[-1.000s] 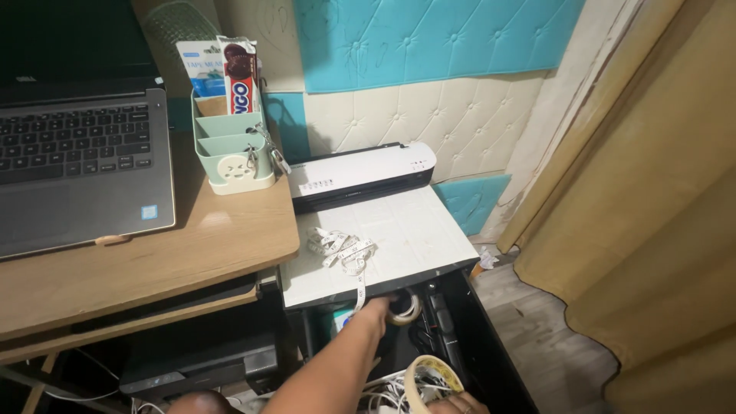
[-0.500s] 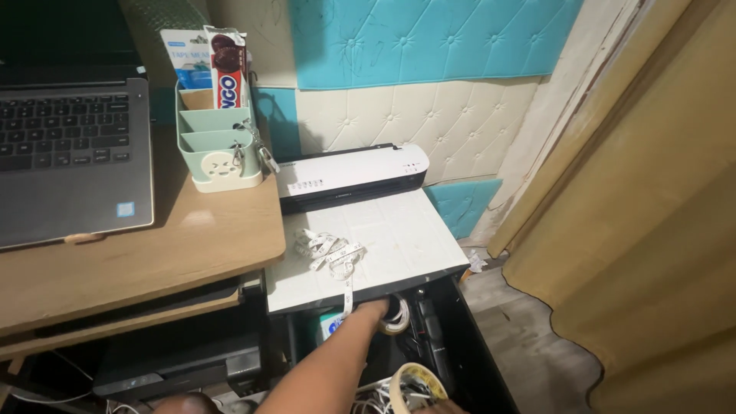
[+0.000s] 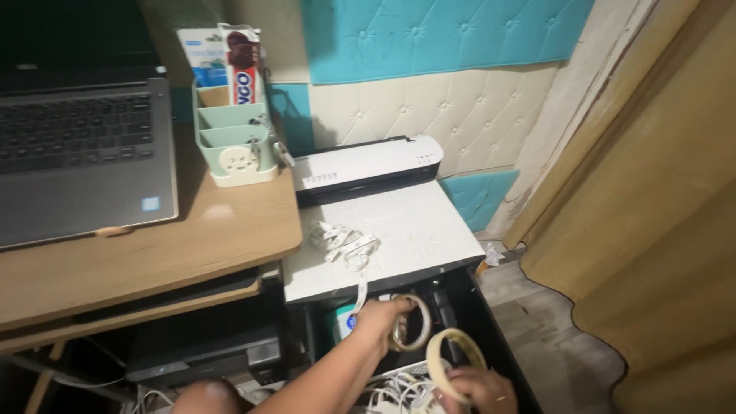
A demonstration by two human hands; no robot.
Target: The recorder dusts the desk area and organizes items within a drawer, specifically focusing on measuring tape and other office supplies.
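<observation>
A wall of teal and cream padded panels (image 3: 429,77) backs a wooden desk (image 3: 153,253) carrying a grey laptop (image 3: 77,153) and a mint-green plastic organiser (image 3: 238,146). Beside it, a low white-topped black cabinet (image 3: 414,230) holds a white laminator (image 3: 368,165) and a coiled white measuring tape (image 3: 345,245). Below the top, the left hand (image 3: 379,322) has its grip clamped on a clear tape roll (image 3: 410,322), standing on edge, hole facing the camera. The right hand (image 3: 479,387) grips a cream masking-tape roll (image 3: 452,360), tilted, just beside it.
</observation>
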